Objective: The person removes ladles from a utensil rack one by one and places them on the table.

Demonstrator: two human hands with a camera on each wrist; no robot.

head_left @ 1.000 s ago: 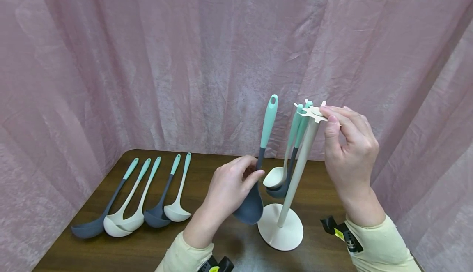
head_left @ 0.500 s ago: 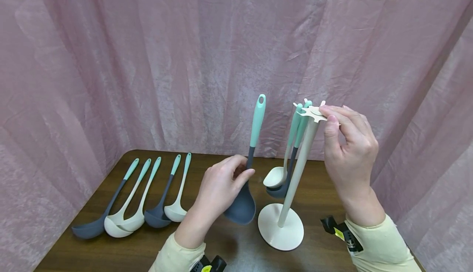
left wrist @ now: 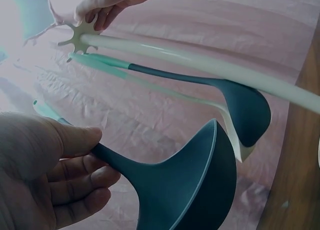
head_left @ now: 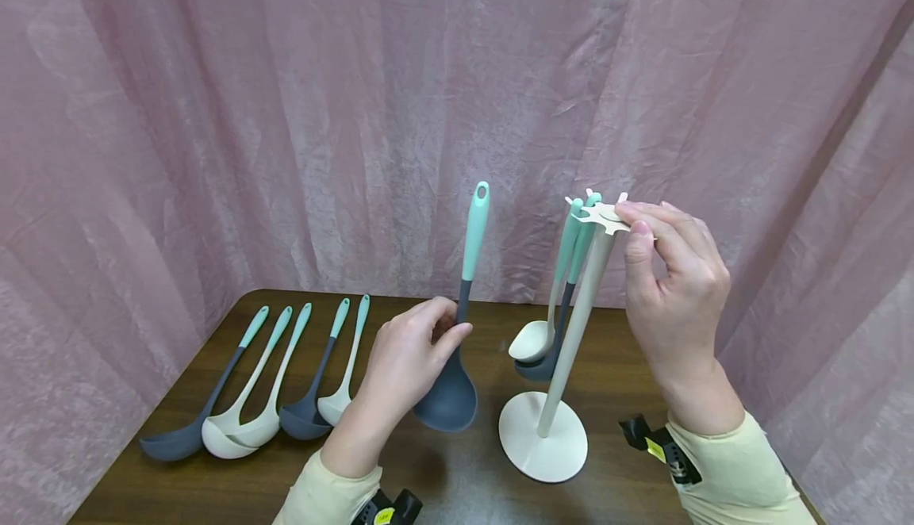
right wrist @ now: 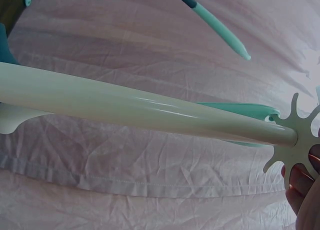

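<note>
My left hand (head_left: 414,354) pinches a dark grey ladle (head_left: 447,398) by its shaft, just above the bowl. The ladle stands upright, its mint handle with a hole pointing up, left of a white utensil stand (head_left: 581,327). My right hand (head_left: 678,271) pinches the hooked top of that stand between thumb and fingers. On the stand's far left hooks hang a white ladle (head_left: 532,342) and a second dark ladle (head_left: 537,369), both with mint handles. In the left wrist view the held ladle's bowl (left wrist: 200,185) is close below the hanging ladles.
On the left of the brown table (head_left: 500,501) several ladles lie in a row: a dark one (head_left: 174,443), two overlapping white ones (head_left: 228,438), another dark one (head_left: 303,419) and a white one (head_left: 332,408). A pink curtain (head_left: 428,113) hangs behind the table.
My left hand has moved left with the dark ladle, away from the stand, keeping it upright. My right hand stays on the stand's top.
</note>
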